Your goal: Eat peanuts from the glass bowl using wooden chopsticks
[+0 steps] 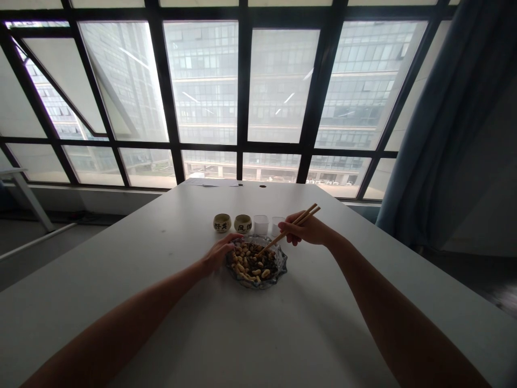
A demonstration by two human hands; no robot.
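A glass bowl with a wavy rim stands on the white table and holds peanuts mixed with small dark pieces. My left hand rests against the bowl's left side, its fingers at the rim. Wooden chopsticks are held in my right hand, above the bowl's right back edge. Their tips point down into the food near the bowl's middle. Whether a piece is between the tips is too small to tell.
Behind the bowl stand two pale cups with dark characters and two translucent cups, one partly behind my right hand. Papers lie at the far edge of the white table. A blue curtain hangs at right.
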